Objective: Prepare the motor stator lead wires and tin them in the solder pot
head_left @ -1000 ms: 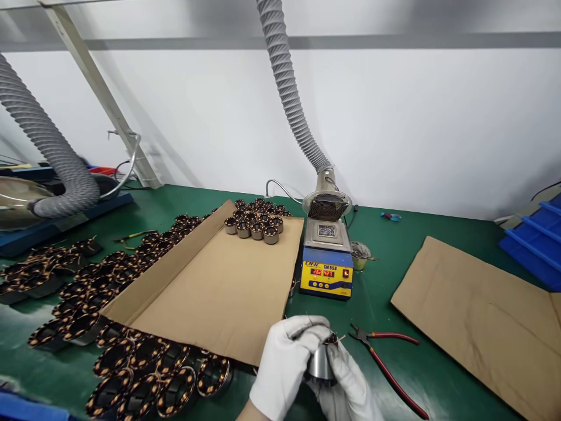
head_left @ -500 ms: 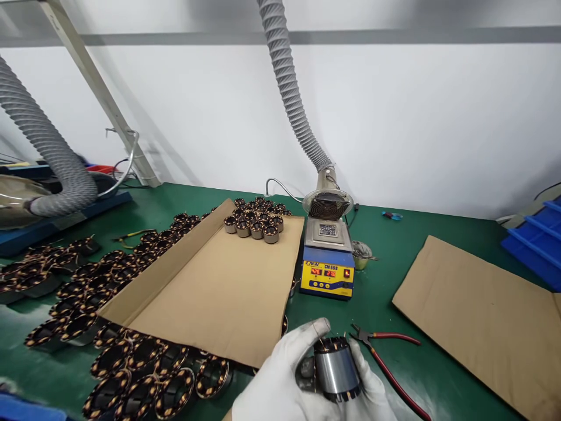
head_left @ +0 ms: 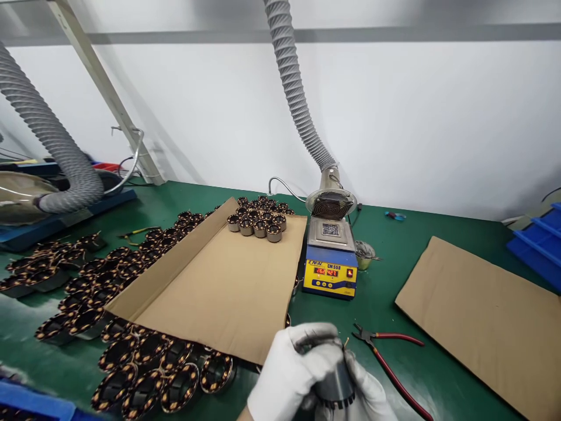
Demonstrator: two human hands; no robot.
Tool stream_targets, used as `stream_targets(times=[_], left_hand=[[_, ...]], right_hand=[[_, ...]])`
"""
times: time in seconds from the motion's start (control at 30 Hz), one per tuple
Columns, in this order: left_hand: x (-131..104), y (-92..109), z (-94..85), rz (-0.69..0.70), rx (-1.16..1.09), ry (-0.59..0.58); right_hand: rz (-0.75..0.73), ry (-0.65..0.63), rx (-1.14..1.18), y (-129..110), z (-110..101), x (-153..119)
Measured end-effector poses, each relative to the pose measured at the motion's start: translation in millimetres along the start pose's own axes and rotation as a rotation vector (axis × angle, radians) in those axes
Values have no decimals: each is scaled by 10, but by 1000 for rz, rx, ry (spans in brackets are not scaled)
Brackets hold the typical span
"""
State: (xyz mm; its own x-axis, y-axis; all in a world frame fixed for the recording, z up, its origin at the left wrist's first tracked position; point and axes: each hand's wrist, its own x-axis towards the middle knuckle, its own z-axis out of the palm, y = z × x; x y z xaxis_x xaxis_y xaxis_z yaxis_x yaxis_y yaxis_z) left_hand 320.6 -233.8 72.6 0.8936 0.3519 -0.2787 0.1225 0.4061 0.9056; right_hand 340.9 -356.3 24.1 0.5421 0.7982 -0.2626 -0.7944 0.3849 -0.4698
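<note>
Both my hands wear white gloves and meet at the bottom centre over the green bench. My left hand (head_left: 291, 371) wraps over the top of a silver metal stator (head_left: 335, 383) with copper wire ends. My right hand (head_left: 370, 394) cups the same stator from below and the right. Red-handled pliers (head_left: 385, 354) lie on the mat just right of my hands. A flat cardboard sheet (head_left: 219, 286) lies to the left of my hands, with several small wound stators (head_left: 258, 219) grouped at its far end.
A blue and yellow solder pot (head_left: 331, 260) stands behind my hands under a grey extraction hose (head_left: 298, 99). Several black and copper wound stators (head_left: 123, 327) cover the mat at the left. Another cardboard sheet (head_left: 482, 318) lies right. Blue bins (head_left: 539, 240) sit far right.
My left hand has closed back over the top of the stator, hiding most of its silver side that showed half a second ago. The view shifted slightly right.
</note>
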Motion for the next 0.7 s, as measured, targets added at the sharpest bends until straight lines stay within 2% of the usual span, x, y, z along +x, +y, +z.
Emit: stream_targets(times=[0.1,0.17,0.2,0.23,0.27,0.33,0.37,0.4,0.5,0.63,0.7], left_hand=[[-34,30,3,26,75,92],[19,2,-64,86,7,150],[54,-24,-105,136,-45,143],[83,-53,-138,182,-110,88],[102,-81,-156,204,-175,-19],[99,-123,-133,156,-240,-228],[80,-133,-96,110,-244,-272],[56,-135,-52,72,-242,-259],[-3,-99,38,60,-274,-107],[8,6,-66,153,-459,-54],[24,63,-136,139,-410,-46]], right_hand=[[-271,196,-301,23,18,1],[-424,301,-515,64,-2,0],[-491,356,-620,88,-21,-3],[-570,409,-726,111,-45,-5],[-661,449,-827,134,-69,-5],[-856,464,-998,171,-112,0],[-950,438,-1064,186,-128,5],[-1028,403,-1116,197,-140,11],[-1137,360,-1207,213,-163,20],[-1154,398,-1161,195,-171,7],[-1173,428,-1112,180,-158,-4]])
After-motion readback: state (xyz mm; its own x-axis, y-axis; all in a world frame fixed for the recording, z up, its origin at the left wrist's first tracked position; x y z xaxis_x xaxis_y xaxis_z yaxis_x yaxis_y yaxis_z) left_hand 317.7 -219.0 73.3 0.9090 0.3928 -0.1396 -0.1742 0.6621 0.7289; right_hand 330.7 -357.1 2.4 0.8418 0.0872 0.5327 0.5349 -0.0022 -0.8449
